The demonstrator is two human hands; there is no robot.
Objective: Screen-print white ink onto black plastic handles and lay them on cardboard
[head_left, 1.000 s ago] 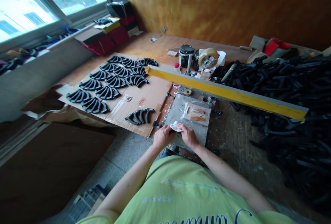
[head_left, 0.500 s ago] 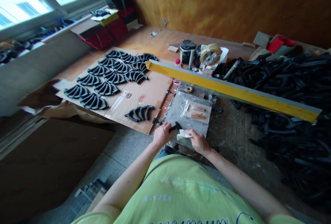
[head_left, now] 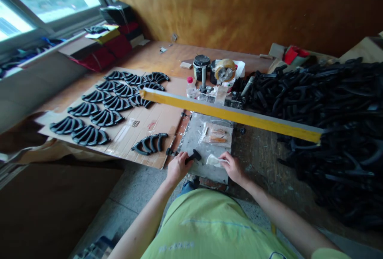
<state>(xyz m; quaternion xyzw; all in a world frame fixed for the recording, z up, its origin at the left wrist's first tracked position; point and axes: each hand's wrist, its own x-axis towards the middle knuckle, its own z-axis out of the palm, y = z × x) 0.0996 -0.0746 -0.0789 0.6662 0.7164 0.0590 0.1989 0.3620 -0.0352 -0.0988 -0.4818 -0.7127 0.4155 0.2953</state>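
Note:
My left hand (head_left: 177,168) is closed round one end of a black curved part (head_left: 194,156), whose wider end points right over the grey work plate (head_left: 194,131). Pinched in my right hand (head_left: 233,166) is a white cloth (head_left: 214,160), apart from the black part. Farther back on the plate lies a clear plastic sheet with orange-brown pieces (head_left: 218,139) on it. To the left, a cardboard sheet (head_left: 149,117) carries several rows of black curved parts (head_left: 115,103), with a smaller group (head_left: 149,144) near its front edge.
A yellow and grey bar (head_left: 230,113) spans the view above the plate. Behind it stand a black-lidded jar (head_left: 201,67), a tape roll (head_left: 225,70) and a red-capped bottle (head_left: 190,87). A large heap of black parts (head_left: 329,99) fills the right side.
The view has shifted, moving the bench leftward in the picture. My hands are farther apart, and the white cloth now sits away from the black part.

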